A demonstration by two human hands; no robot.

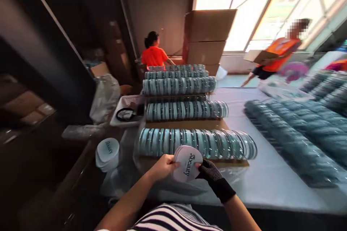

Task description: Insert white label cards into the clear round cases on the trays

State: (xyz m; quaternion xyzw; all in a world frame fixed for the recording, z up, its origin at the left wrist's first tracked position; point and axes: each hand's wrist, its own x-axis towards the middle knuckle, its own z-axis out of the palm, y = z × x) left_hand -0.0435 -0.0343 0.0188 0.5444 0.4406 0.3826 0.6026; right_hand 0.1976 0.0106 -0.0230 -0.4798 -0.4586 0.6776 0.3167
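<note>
Between my two hands is a small stack of round white cards (188, 164), printed with a dark word that reads "beauty". My bare left hand (162, 166) pinches the stack's left edge. On the right edge, my right hand (213, 175), in a dark dotted glove with bare fingertips, grips the same stack. Just beyond the cards lies a long row of round clear glass pieces (168, 140), standing on edge side by side on cardboard. To my left sits a taller pile of similar round white cards (107, 151), the top one printed.
More glass rows (187, 110) lie farther back on cardboard, and others (292, 133) fill the table's right side. A white basket (127, 103) with a black coil stands at left. Two people in orange tops work beyond, one carrying a box (258, 56). Cartons (206, 36) are stacked behind.
</note>
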